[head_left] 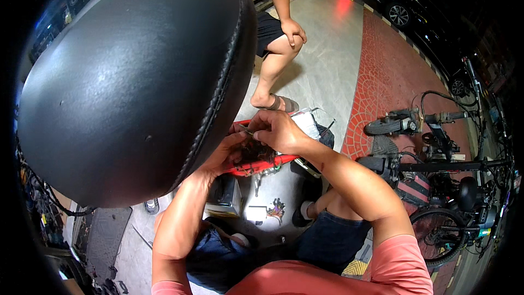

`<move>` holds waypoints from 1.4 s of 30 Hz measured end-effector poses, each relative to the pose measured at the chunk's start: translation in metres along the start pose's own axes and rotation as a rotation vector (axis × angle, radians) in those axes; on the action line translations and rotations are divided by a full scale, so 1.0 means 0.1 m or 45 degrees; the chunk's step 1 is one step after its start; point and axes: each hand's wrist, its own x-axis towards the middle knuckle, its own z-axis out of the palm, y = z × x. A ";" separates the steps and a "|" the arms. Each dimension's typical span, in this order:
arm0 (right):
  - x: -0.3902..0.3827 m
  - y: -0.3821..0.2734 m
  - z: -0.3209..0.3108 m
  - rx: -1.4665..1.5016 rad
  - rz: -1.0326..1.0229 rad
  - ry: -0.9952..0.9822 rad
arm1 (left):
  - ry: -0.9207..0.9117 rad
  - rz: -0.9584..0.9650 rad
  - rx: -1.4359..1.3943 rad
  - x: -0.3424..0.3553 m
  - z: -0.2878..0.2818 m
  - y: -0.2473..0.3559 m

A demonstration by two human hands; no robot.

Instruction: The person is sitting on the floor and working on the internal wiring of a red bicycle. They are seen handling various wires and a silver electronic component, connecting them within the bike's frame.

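Observation:
My left hand (224, 152) and my right hand (277, 131) work close together over an open red frame part (265, 165). Dark wires (250, 150) fill the space inside it. The fingers of my right hand are pinched at a small thin piece, perhaps a wire end, too small to make out. My left hand's thumb and fingers close in on the same spot from the left, partly hidden by the seat. A large black padded seat (136, 76) with a stitched edge covers the upper left and hides part of the frame.
Another person's leg (271, 71) and sandalled foot stand just beyond the frame. On the floor between my legs lie a multicoloured wire bundle (276, 210), a small white piece (255, 213) and a dark box (225, 192). Several bikes (436, 224) stand at the right; a car (404, 8) is farther off.

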 end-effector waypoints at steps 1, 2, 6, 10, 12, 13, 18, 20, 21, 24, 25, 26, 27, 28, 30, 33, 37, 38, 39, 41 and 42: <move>0.00 0.00 0.00 -0.017 -0.012 -0.003 | -0.007 -0.003 -0.011 0.01 -0.01 -0.01; 0.00 -0.01 -0.01 -0.034 -0.024 -0.007 | -0.013 -0.006 -0.022 0.01 -0.02 -0.02; -0.02 -0.05 -0.01 -0.079 -0.014 -0.007 | 0.066 0.000 0.069 0.02 0.04 -0.06; 0.00 -0.06 0.00 -0.194 0.047 -0.023 | 0.195 0.110 0.338 0.05 0.08 -0.16; 0.01 -0.07 0.02 -0.269 0.027 -0.019 | 0.285 0.328 0.602 0.09 0.05 -0.29; 0.03 -0.05 0.05 -0.304 -0.007 -0.003 | 0.321 0.494 0.766 0.12 0.00 -0.37; 0.00 -0.03 0.03 -0.438 -0.002 0.050 | 0.552 0.759 1.465 0.01 0.33 -0.29; 0.02 -0.09 0.07 -0.448 0.019 0.053 | 0.626 0.846 1.611 0.02 0.26 -0.34; 0.02 -0.08 0.07 -0.439 0.017 0.058 | 0.640 0.878 1.645 0.04 0.24 -0.35; 0.03 -0.02 0.09 -0.374 0.046 0.063 | 0.684 0.985 1.772 0.08 0.19 -0.39; 0.05 0.01 0.10 -0.326 0.079 0.056 | 0.700 1.030 1.830 0.09 0.19 -0.40; 0.06 0.04 0.10 -0.279 0.113 0.051 | 0.716 1.076 1.889 0.10 0.18 -0.41; 0.07 0.06 0.10 -0.260 0.145 0.042 | 0.709 1.084 1.898 0.10 0.18 -0.41; 0.08 0.07 0.09 -0.242 0.177 0.033 | 0.701 1.093 1.908 0.11 0.18 -0.41; 0.09 0.06 0.08 -0.192 0.203 0.019 | 0.708 1.054 1.863 0.12 0.20 -0.39; 0.03 0.02 0.04 -0.155 0.110 -0.016 | 0.681 0.896 1.648 0.11 0.23 -0.35; -0.06 -0.09 0.01 -0.259 -0.053 -0.064 | 0.391 0.532 1.067 0.05 0.12 -0.25; -0.07 -0.11 0.02 -0.282 -0.055 -0.064 | 0.303 0.415 0.882 0.03 0.07 -0.20; -0.09 -0.09 0.00 -0.281 -0.069 -0.061 | 0.299 0.085 0.818 -0.02 0.12 -0.03; -0.08 -0.09 0.00 -0.271 -0.120 -0.075 | 0.214 0.056 0.540 -0.03 0.05 0.04; -0.07 -0.10 0.00 -0.291 -0.167 -0.072 | 0.173 0.044 0.401 -0.04 0.03 0.07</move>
